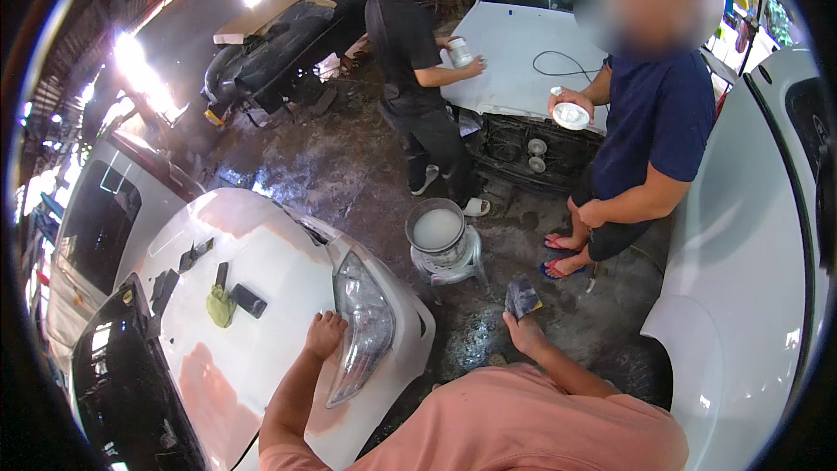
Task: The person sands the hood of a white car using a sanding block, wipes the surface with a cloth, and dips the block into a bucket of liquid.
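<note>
My left hand (pixel 324 336) rests on the white car hood (pixel 261 358) just beside the clear headlight (pixel 357 318), fingers slightly bent and holding nothing. Pinkish patches (pixel 209 375) show on that white paintwork. My right hand (pixel 525 331) is closed on a dark sheet, apparently sandpaper, (pixel 523 296) with a small yellow corner, held away from the car. On the hood lie several dark pads and scraps (pixel 249 298) and a crumpled pale-green cloth (pixel 220 305).
A bucket of cloudy liquid (pixel 438 228) sits on a stool (pixel 449 270). Two people, one in black (pixel 397 52), one in navy (pixel 654 113), hold white containers beside another white car (pixel 514 44). A white car panel (pixel 732 279) borders my right; a dark car (pixel 296 26) stands behind.
</note>
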`<move>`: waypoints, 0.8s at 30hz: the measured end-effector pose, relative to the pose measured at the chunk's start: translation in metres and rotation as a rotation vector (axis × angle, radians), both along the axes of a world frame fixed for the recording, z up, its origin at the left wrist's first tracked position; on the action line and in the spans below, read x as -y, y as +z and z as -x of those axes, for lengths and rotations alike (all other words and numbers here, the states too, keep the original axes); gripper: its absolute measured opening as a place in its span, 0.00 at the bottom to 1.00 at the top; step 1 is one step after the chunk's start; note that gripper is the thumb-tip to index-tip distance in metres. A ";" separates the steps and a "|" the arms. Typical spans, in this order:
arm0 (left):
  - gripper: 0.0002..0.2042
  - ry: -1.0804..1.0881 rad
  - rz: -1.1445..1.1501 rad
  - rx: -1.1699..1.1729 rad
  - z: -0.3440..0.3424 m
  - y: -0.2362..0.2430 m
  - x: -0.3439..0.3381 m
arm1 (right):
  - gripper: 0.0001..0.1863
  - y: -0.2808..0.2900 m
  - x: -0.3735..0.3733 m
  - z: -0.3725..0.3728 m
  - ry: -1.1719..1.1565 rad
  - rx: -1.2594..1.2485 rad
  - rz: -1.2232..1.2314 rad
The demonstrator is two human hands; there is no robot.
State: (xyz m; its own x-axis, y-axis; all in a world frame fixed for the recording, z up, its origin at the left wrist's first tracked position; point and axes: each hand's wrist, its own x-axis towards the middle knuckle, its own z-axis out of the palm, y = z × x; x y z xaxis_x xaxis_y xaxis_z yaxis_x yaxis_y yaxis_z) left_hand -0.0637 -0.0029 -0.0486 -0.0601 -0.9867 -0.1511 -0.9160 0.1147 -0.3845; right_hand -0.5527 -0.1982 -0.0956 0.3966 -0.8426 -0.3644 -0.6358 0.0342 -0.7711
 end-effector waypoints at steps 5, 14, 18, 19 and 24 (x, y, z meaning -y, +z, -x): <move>0.07 0.417 0.293 -0.437 0.025 -0.002 0.017 | 0.36 -0.010 -0.006 0.006 -0.062 -0.032 0.043; 0.22 1.260 1.470 -2.255 0.084 -0.075 -0.021 | 0.36 0.019 -0.009 0.002 -0.048 -0.080 -0.042; 0.20 1.142 1.717 -2.313 0.079 -0.070 -0.024 | 0.35 -0.002 -0.001 -0.005 0.036 -0.057 -0.032; 0.19 1.105 1.778 -2.294 0.076 -0.068 -0.026 | 0.35 0.001 -0.001 -0.010 0.047 -0.050 -0.018; 0.18 1.165 1.907 -2.356 0.073 -0.052 -0.024 | 0.35 -0.013 0.007 -0.020 0.120 0.053 0.061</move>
